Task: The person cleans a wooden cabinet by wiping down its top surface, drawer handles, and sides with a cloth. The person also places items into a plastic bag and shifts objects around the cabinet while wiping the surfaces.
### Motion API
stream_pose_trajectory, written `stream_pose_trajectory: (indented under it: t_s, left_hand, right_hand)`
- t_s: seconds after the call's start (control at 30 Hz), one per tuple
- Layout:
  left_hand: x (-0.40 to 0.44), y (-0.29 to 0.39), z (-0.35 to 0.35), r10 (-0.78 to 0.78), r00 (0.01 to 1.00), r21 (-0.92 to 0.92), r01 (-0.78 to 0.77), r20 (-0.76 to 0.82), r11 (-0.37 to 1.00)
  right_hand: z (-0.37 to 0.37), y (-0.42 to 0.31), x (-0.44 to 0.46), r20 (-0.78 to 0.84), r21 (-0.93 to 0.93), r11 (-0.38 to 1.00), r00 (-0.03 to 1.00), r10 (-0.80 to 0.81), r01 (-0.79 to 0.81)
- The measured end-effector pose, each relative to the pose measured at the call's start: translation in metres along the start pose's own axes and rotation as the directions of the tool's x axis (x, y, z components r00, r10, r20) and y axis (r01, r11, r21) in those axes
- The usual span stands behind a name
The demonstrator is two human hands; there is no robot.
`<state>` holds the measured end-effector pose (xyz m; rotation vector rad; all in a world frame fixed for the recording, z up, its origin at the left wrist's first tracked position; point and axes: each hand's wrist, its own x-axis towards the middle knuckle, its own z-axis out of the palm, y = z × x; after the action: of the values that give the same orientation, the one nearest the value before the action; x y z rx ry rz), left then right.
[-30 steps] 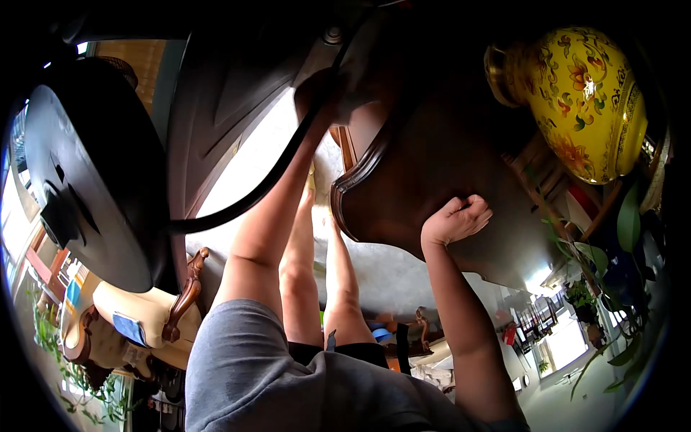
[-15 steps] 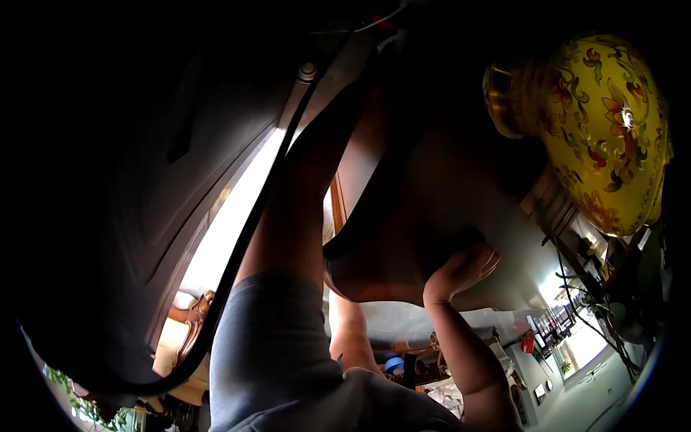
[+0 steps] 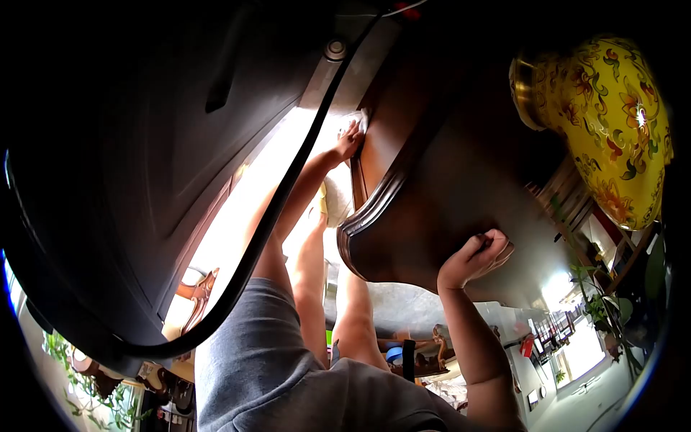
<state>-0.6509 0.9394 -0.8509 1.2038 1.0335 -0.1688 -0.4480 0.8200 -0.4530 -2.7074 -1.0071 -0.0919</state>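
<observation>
My left hand (image 3: 350,140) reaches down between a dark wooden cabinet (image 3: 392,144) and a black panel. It presses a white cloth (image 3: 365,119) against the cabinet's side, with the fingers over it. My right hand (image 3: 476,258) rests on the cabinet's dark polished top (image 3: 432,223), near its curved, moulded edge. Its fingers are curled in, and I see nothing in them. A yellow vase (image 3: 615,129) with painted flowers and a gold neck stands on the far right of the same furniture.
A big black panel (image 3: 144,144) with a thick black rim (image 3: 266,237) takes up the left side, close to my left arm. A white cable (image 3: 407,9) runs at the top. Plant stems (image 3: 597,309) hang at the right. Carved wooden furniture (image 3: 198,295) stands behind.
My left arm has come into the light, its hand now visible with the white cloth at the cabinet's side. My right hand has curled its fingers. The view has shifted slightly.
</observation>
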Motion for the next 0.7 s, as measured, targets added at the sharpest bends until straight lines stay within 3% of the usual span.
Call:
stream_pose_trajectory:
  t_s: [0.03,0.17,0.3,0.47,0.53,0.63,0.7]
  left_hand:
    - [0.014,0.004,0.000,-0.011,1.000,-0.059,0.011,-0.002,0.998]
    - [0.126,0.084,-0.017,0.256,0.961,-0.181,-0.271,-0.099,0.946]
    - [0.150,0.115,-0.030,0.348,0.926,-0.127,-0.367,-0.149,0.922]
    - [0.095,0.069,-0.018,0.324,0.935,0.004,-0.326,-0.144,0.945]
    - [0.060,0.037,-0.005,0.249,0.957,0.068,-0.241,-0.152,0.968]
    - [-0.002,0.008,0.010,0.014,0.986,0.182,0.017,-0.166,0.983]
    - [-0.006,-0.025,0.015,0.153,0.974,0.100,-0.138,-0.165,0.985]
  right_hand:
    - [0.000,0.000,0.000,-0.007,-0.016,1.000,1.000,-0.005,0.005]
    - [-0.001,-0.001,-0.001,-0.008,0.016,1.000,1.000,-0.020,0.020]
    - [0.001,0.001,-0.001,-0.021,0.017,0.999,0.999,-0.029,0.030]
    - [0.001,0.000,-0.001,-0.032,0.012,1.000,0.999,-0.027,0.028]
    - [0.005,0.002,0.000,-0.061,-0.009,1.000,0.998,-0.028,0.027]
    - [0.008,0.007,-0.001,-0.084,0.008,0.997,0.994,-0.069,0.070]
    - [0.008,0.007,-0.002,-0.075,0.006,0.998,0.996,-0.057,0.057]
